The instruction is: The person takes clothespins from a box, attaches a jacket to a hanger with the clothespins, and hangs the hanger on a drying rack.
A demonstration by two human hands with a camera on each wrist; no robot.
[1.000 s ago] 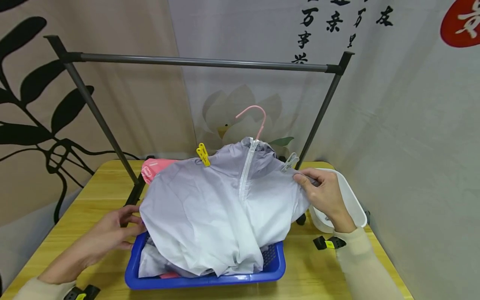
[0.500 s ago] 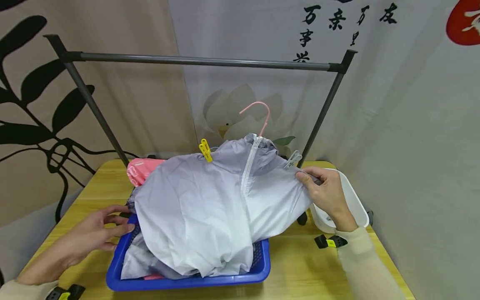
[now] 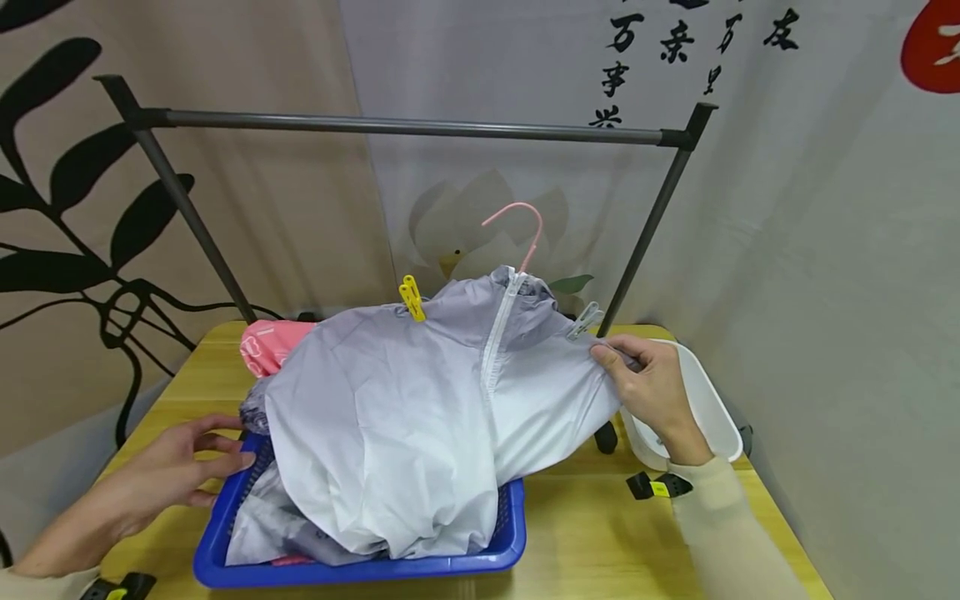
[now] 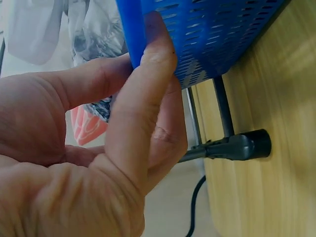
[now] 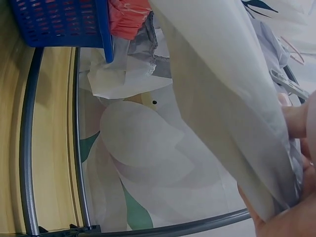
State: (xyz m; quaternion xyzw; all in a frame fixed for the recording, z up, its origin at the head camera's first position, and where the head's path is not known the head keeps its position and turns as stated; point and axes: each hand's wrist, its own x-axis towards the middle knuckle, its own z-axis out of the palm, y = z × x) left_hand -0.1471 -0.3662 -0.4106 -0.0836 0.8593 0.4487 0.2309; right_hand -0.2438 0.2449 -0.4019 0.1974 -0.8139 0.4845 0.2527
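Observation:
A grey-to-white zip jacket (image 3: 390, 400) on a pink hanger (image 3: 534, 225) lies over the blue basket (image 3: 360, 572). My right hand (image 3: 651, 392) pinches the jacket at its right shoulder, beside a grey clothespin (image 3: 585, 320). On the other shoulder sits a yellow clothespin (image 3: 412, 298). My left hand (image 3: 168, 475) holds the basket's left rim between thumb and fingers; the left wrist view shows the fingertips against the perforated basket wall (image 4: 212, 34). More grey-white cloth (image 3: 262, 517) lies in the basket under the jacket. Pink cloth (image 3: 273, 346) shows behind the basket's left side.
A dark metal rack with a top bar (image 3: 405, 126) stands behind the jacket on the wooden table (image 3: 592, 542). To the right, partly behind my right hand, is a white plastic bin (image 3: 708, 408). A printed curtain (image 3: 825, 250) hangs behind.
My left hand and the blue basket have moved left across the table. The pink cloth has moved left too. The jacket's collar and hanger have shifted slightly right; my right hand keeps its pinch.

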